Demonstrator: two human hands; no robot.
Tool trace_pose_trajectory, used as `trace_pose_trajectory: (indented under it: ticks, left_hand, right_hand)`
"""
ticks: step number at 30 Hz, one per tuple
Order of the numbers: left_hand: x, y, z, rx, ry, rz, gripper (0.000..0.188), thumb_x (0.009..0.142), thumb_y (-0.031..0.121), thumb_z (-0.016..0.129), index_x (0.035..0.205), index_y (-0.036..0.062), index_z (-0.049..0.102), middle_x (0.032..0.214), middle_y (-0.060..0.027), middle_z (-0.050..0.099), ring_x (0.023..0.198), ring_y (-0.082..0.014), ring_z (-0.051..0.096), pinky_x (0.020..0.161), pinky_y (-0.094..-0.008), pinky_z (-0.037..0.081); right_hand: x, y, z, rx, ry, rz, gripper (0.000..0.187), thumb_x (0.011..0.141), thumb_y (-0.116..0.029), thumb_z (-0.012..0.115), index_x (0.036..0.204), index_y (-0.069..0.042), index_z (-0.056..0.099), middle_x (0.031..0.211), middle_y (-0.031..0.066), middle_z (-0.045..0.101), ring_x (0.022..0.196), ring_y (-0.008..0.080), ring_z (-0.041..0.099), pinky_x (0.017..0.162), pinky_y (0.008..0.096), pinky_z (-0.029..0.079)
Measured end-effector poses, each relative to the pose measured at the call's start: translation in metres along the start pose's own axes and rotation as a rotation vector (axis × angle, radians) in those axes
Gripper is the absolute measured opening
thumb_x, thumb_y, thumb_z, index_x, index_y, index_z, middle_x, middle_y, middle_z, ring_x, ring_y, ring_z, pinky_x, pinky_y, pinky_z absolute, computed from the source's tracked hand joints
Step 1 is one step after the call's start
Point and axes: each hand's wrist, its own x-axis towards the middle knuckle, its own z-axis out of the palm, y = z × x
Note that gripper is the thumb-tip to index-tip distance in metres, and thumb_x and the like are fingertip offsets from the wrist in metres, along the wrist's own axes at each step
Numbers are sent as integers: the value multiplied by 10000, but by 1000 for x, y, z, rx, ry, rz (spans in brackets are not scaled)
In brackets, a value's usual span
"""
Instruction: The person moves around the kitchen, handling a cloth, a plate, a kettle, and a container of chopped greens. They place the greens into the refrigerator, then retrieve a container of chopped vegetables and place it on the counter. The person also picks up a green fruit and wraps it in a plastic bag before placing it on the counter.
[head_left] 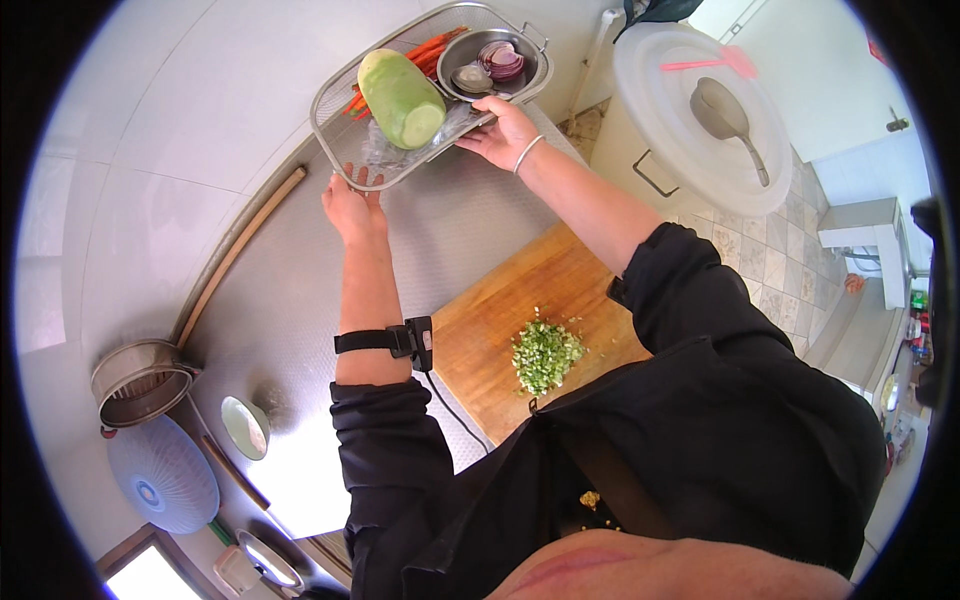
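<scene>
A: Starting at the left, what sits out from the fingers?

B: Well off to their left and nearer the body, a pale green bowl [245, 428]. Then comes the left hand [352, 212], at the near left corner of the wire basket [425, 160]. Its fingers are slightly apart against the rim; I cannot tell whether they clamp it

A: And the load, going right?

B: Just beyond the fingers, between the 2 hands, lies a big pale green gourd [400, 98]. Behind it are orange-red strips [430, 52]; past the right fingertips, a steel bowl [462, 50] holds sliced red onion [500, 62]

A: The right hand [500, 138]?

B: Clamped on the near rim, thumb above, fingers below. Nearer the body, a wooden board [480, 315] bears a chopped green heap [547, 355]. Right of those fingers, a ladle [715, 110] lies on a round white lid [650, 120]

A: Which step is this?

B: I'd judge it 2-handed handling of the loaded basket; moving it calls for level support, as the gourd could roll

A: Any brands or labels?

B: No writing I can read anywhere
</scene>
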Motion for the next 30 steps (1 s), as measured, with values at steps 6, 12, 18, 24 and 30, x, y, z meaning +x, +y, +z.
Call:
trace_pose_trajectory:
  ticks: [6, 12, 18, 24, 30]
  left_hand:
    - [-15, 11, -16, 43, 109, 11, 362, 933, 180, 438, 1229, 6, 322, 1245, -148, 429, 1140, -260, 448, 918, -445, 421]
    - [-95, 31, -45, -46, -135, -173, 179, 938, 176, 461, 987, 10, 510, 943, -99, 573, 907, -201, 561, 830, -349, 476]
    - [-257, 18, -31, 112, -479, -581, 89, 906, 140, 544, 876, 58, 561, 795, -33, 600, 708, -117, 565, 670, -240, 476]
    - [-325, 18, -16, 98, -550, -755, 103, 897, 156, 565, 880, 55, 577, 800, -21, 608, 716, -99, 568, 674, -238, 478]
    - [-361, 8, -4, 242, -598, -794, 181, 908, 185, 553, 995, 29, 585, 870, -45, 624, 747, -111, 581, 709, -250, 487]
  right_hand:
    - [-17, 4, 3, -111, 48, -45, 574, 781, -218, 690, 1206, 10, 378, 1134, 189, 499, 1088, 300, 502, 992, 496, 376]
    - [-94, 22, -5, -387, 81, -39, 657, 807, -192, 683, 1320, -12, 314, 1114, 146, 542, 992, 218, 568, 880, 373, 473]
    - [-236, 36, -19, -904, -506, -34, 258, 852, -86, 613, 1088, 9, 572, 913, 54, 626, 845, 110, 590, 750, 251, 492]
    - [-319, 9, -30, -1188, -589, -174, 117, 832, -74, 632, 932, -17, 647, 856, 55, 642, 814, 109, 602, 726, 247, 480]
    - [-356, -17, -56, -1078, -438, 4, 92, 850, -103, 618, 890, -25, 650, 860, 39, 635, 802, 89, 590, 715, 233, 475]
